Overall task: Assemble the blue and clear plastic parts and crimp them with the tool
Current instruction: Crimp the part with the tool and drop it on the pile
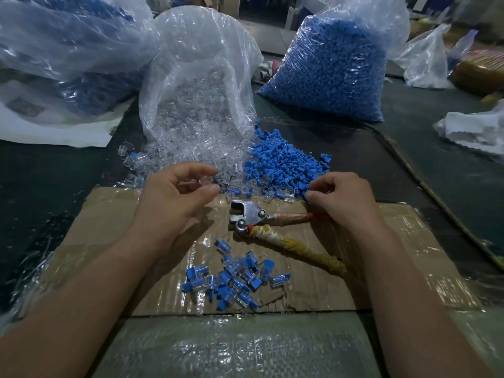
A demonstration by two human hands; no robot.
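Head view. I note the left hand [177, 193] pinching a small clear part [205, 180]. The right hand [339, 195], held apart from it, pinches a blue part [309, 191] at the pile's edge. The metal crimp tool [249, 215], its handles tape-wrapped, lies on glossy taped cardboard [381, 268] between them.

Crimp tool [253, 216] lies on cardboard [395, 241] mid-frame, handles toward 4 o'clock. Left hand [174, 192], at its 10 o'clock, pinches a clear part [205, 180]. Right hand [338, 195], at 2 o'clock, pinches a blue part [309, 190] at the blue pile [281, 165] edge. Assembled pieces [234, 279] heaped at 6 o'clock. Clear-parts bag [196, 85] at 11, blue-parts bag [332, 69] at 1.
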